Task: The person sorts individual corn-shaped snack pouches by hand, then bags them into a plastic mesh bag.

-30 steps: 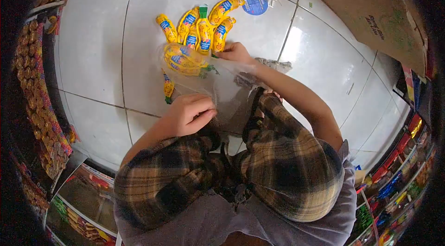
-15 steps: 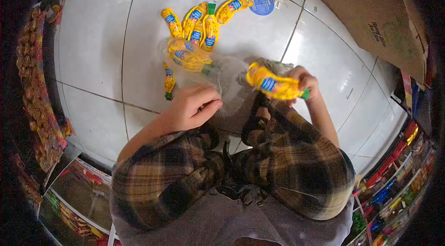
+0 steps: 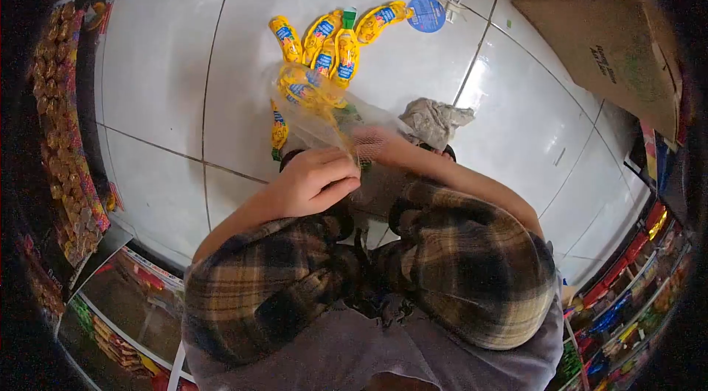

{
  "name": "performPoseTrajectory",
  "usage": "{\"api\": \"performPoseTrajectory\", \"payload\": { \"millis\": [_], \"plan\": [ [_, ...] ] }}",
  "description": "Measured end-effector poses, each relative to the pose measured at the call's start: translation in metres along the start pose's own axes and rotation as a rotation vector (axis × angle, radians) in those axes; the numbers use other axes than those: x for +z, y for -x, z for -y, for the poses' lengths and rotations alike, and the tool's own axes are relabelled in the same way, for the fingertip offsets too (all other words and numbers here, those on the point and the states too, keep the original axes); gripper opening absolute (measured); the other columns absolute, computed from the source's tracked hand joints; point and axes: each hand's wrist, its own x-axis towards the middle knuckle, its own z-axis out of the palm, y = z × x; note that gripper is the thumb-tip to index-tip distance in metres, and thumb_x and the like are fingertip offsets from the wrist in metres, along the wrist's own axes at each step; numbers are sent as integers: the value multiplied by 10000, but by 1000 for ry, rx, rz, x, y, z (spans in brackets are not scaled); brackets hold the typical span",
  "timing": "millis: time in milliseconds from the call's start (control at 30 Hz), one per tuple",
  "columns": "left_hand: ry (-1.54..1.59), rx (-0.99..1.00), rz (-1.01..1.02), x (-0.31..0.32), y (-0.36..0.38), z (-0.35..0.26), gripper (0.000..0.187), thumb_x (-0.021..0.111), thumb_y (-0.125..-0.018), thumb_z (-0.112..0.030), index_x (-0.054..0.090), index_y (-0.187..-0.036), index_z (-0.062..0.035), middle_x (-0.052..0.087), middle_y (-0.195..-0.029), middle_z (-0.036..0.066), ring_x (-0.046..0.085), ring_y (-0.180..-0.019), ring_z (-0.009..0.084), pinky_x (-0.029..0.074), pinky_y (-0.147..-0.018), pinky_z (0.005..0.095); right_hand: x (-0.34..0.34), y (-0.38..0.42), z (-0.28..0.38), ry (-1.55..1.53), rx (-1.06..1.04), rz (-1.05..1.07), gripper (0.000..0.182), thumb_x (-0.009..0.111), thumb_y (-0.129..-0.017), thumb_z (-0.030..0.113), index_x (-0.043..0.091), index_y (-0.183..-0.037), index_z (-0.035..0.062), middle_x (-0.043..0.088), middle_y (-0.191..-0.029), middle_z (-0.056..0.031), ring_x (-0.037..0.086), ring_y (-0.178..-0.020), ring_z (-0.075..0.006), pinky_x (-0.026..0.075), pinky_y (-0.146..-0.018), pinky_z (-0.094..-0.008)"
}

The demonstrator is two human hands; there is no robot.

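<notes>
My left hand (image 3: 317,181) pinches the mesh bag (image 3: 313,129) — my right hand (image 3: 375,146), at two o'clock, grip hidden — and slackening could spill its yellow packets (image 3: 299,89).

Near the middle of the frame, your left hand (image 3: 316,183) pinches the edge of a translucent mesh bag (image 3: 313,125) with bagged yellow packets (image 3: 301,87) inside, while your right hand (image 3: 375,146) shows through the mesh, its fingers hidden. Above the bag, at upper centre, loose yellow packets (image 3: 346,59) lie on the white tiled floor (image 3: 155,89), a round blue tag (image 3: 426,14) beside the rightmost one. You have a crumpled grey cloth (image 3: 435,123) right of centre and a cardboard box (image 3: 590,41) at upper right.
</notes>
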Motion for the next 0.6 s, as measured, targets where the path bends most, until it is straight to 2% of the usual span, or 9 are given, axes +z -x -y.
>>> {"api": "performPoseTrajectory", "payload": {
  "millis": [33, 100, 133, 233, 300, 400, 433, 500, 600],
  "plan": [
    [-1, -6, -4, -1, 2, 0, 70, 528, -709, -67, 476, -720, -20, 483, -662, 91, 484, -621, 262, 372, -532, 332, -1, -7, 0, -2, 0, 7, 244, 535, -730, 217, 562, -871, 20, 569, -747, -57, 501, -710, -153, 397, -662, -284],
    [18, -20, 53, -2, 6, 0, 75, 527, -711, -74, 475, -710, -20, 478, -655, 89, 483, -614, 258, 371, -532, 331, -8, -25, 4, 89, 192, 280, 255, 548, -721, 236, 552, -892, 47, 555, -849, -80, 500, -783, -177, 390, -712, -293],
    [19, -23, 51, -3, 9, 1, 75, 527, -711, -74, 475, -710, -20, 478, -655, 89, 483, -614, 258, 371, -532, 331, -8, -28, 8, 88, 193, 283, 255, 548, -721, 236, 552, -892, 47, 555, -849, -80, 500, -783, -177, 390, -712, -293],
    [52, -99, 97, -1, 14, 4, 81, 527, -712, -83, 475, -698, -22, 474, -648, 85, 484, -608, 252, 370, -529, 329, -6, -38, 13, 204, 125, 250, 302, 543, -729, 177, 476, -986, 36, 527, -885, -109, 484, -843, -175, 370, -762, -286],
    [28, -87, 32, -1, 16, 5, 83, 523, -713, -89, 476, -692, -25, 474, -646, 85, 482, -602, 252, 368, -522, 325, 0, -45, -9, 387, -73, 140, 373, 530, -741, 202, 429, -1068, 52, 504, -989, -122, 465, -926, -206, 343, -822, -292],
    [-1, -83, 6, -4, 16, 6, 83, 520, -715, -93, 476, -687, -28, 476, -645, 85, 480, -602, 256, 366, -519, 325, -8, -39, 1, 312, -194, 142, 364, 532, -725, 242, 466, -1047, 87, 434, -1082, -150, 427, -988, -261, 343, -837, -343],
    [1, -83, 5, -4, 16, 7, 83, 520, -715, -93, 476, -687, -28, 476, -645, 85, 480, -602, 256, 366, -519, 325, -12, -31, 11, 312, -192, 142, 364, 532, -725, 242, 466, -1047, 87, 434, -1082, -150, 427, -988, -261, 343, -837, -343],
    [0, -78, 18, -4, 15, 8, 86, 517, -717, -98, 476, -688, -28, 478, -647, 88, 479, -606, 262, 365, -519, 328, -23, -13, 42, 360, 123, 300, 362, 498, -754, 270, 462, -1055, 72, 468, -1038, -149, 455, -952, -258, 359, -818, -325],
    [-21, -50, 27, -3, 13, 10, 87, 517, -718, -103, 475, -690, -32, 478, -647, 90, 479, -612, 267, 363, -523, 337, -53, -2, 79, 286, 135, 478, 328, 482, -764, 315, 532, -920, 30, 554, -815, -127, 527, -760, -223, 409, -691, -297]
  ]
}}
